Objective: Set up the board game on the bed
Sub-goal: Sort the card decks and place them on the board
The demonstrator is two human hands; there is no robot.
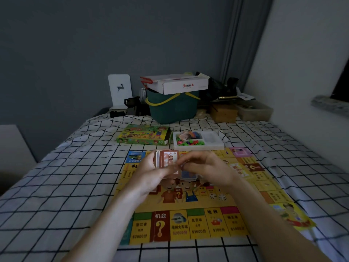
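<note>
Hands are meeting over the middle of the yellow printed paper game board [188, 222], which is lying unfolded on the black-and-white checked bed sheet [62, 176] near the bed's front edge. The left hand [153, 173] is gripping a thick stack of brown-backed game cards [167, 159], fingers curled round its left side and thumb lying across the face. The right hand [205, 169] is pinching at the stack's lower right corner, where blue-backed cards [188, 174] are showing beneath; whether it is lifting one card or several cannot be told.

Beyond the board's far edge, the green cardboard game box [143, 136] is sitting open just beside a white plastic insert tray [198, 146] that is holding small coloured plastic pieces [189, 142]. At the head of the bed, a dark green plastic bin with yellow handles [172, 108] is carrying a white cardboard carton [179, 85].

Judging by looks, the cards are light, thin and slick, apt to fan out or slide apart if squeezed loosely; holding the stack by its long edges is the safer grip. The board seems flimsy paper, liable to crease on the soft bedding, so piles are best lowered onto it flat.
</note>
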